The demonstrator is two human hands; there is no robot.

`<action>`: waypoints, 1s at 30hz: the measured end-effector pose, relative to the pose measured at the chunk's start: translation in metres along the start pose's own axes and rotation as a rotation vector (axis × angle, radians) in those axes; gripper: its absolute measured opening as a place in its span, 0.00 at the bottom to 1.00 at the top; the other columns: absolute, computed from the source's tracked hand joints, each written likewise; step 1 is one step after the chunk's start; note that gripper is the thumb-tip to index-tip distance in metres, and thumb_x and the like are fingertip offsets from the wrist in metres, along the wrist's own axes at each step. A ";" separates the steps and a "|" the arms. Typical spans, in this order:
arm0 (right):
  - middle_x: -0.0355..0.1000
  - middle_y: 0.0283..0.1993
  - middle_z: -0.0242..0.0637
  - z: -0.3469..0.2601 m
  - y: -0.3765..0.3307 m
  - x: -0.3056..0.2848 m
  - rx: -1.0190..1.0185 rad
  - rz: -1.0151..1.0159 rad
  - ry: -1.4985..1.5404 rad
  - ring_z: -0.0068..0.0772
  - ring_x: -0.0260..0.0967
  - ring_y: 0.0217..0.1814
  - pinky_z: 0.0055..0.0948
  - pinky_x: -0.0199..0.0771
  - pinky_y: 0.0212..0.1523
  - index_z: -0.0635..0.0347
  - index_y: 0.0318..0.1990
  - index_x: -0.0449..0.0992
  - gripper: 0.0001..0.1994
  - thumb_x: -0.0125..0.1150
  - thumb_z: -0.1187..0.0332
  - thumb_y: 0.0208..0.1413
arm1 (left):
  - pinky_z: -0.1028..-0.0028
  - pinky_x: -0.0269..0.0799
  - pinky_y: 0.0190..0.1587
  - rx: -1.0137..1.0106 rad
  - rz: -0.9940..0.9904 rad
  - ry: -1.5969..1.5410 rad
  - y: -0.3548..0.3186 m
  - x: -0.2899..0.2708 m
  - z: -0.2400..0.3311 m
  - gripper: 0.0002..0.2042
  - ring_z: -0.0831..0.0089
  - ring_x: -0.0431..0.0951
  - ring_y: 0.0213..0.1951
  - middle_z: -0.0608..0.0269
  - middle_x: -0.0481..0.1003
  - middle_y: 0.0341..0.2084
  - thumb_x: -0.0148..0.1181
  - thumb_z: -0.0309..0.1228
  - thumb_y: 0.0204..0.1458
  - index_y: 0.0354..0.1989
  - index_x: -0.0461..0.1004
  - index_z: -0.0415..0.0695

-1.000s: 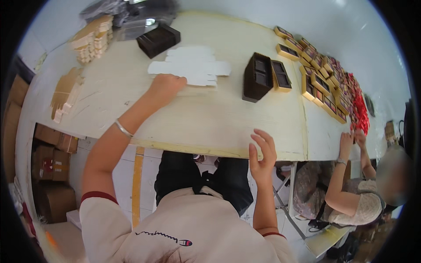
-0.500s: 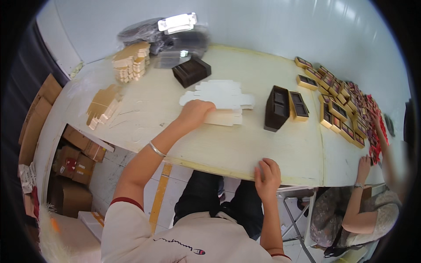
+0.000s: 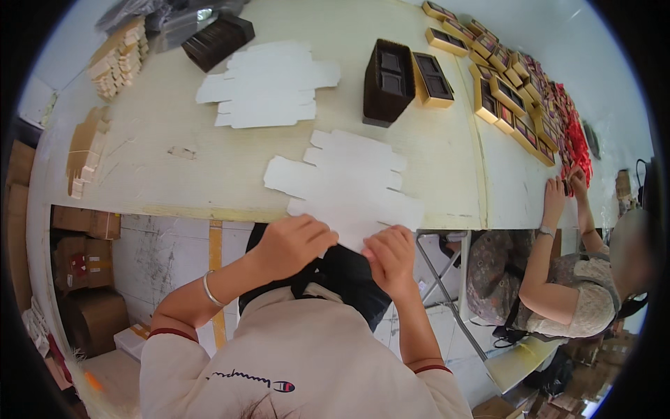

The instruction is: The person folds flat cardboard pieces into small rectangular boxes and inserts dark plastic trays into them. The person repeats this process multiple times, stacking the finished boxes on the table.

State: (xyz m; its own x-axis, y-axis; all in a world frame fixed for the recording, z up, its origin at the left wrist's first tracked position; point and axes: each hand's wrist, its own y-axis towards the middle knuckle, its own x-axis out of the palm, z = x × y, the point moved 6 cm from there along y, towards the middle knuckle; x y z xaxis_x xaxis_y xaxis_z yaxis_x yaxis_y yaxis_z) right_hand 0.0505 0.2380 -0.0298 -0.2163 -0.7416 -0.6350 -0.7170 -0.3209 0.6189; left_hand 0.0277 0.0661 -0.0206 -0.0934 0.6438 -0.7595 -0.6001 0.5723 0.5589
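Observation:
A flat white die-cut box blank (image 3: 349, 178) lies partly over the table's near edge. My left hand (image 3: 296, 242) grips its near left corner, while my right hand (image 3: 391, 257) grips the near right corner, fingers curled round the card. Farther off, a second stretch of white box blanks (image 3: 269, 87) rests flat on the table, whether one or a pile I cannot tell. To its right stands a stack of dark brown plastic trays (image 3: 387, 84), beside a gold box with a dark insert (image 3: 433, 80).
Another dark tray stack (image 3: 218, 40) lies on its side at the back. Gold card blanks (image 3: 120, 59) are piled at far left, with a smaller bundle (image 3: 87, 150) nearer. Several filled gold boxes (image 3: 513, 94) spread at right, where a co-worker's hands (image 3: 558, 192) handle red material.
My left hand has drawn one white blank toward me from the middle of the table. My right hand has left the table edge and taken hold of it too. The view has shifted.

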 end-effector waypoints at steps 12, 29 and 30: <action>0.68 0.48 0.42 0.012 0.022 0.021 0.055 -0.081 -0.229 0.41 0.67 0.46 0.39 0.65 0.47 0.63 0.43 0.76 0.15 0.66 0.72 0.46 | 0.64 0.65 0.44 -0.156 -0.064 0.062 0.007 0.013 -0.021 0.15 0.65 0.69 0.40 0.66 0.70 0.38 0.67 0.30 0.38 0.38 0.77 0.45; 0.73 0.29 0.38 0.035 0.050 0.032 0.646 -0.460 0.327 0.32 0.69 0.28 0.27 0.70 0.34 0.63 0.46 0.73 0.11 0.57 0.79 0.55 | 0.66 0.67 0.34 -0.457 -0.183 0.014 0.024 -0.009 -0.030 0.20 0.62 0.70 0.30 0.57 0.69 0.28 0.63 0.34 0.47 0.50 0.73 0.45; 0.72 0.28 0.34 0.026 0.043 0.035 0.724 -0.409 0.453 0.25 0.67 0.27 0.25 0.69 0.32 0.63 0.48 0.72 0.12 0.56 0.79 0.57 | 0.66 0.67 0.32 -0.543 -0.191 -0.100 0.014 -0.008 -0.031 0.20 0.62 0.71 0.30 0.57 0.69 0.28 0.63 0.36 0.48 0.50 0.72 0.44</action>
State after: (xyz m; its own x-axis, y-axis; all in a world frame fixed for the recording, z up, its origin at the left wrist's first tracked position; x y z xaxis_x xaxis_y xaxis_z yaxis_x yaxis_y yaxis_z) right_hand -0.0058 0.2134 -0.0374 0.3118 -0.8595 -0.4051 -0.9501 -0.2759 -0.1459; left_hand -0.0046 0.0536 -0.0168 0.1157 0.6149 -0.7801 -0.9227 0.3573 0.1448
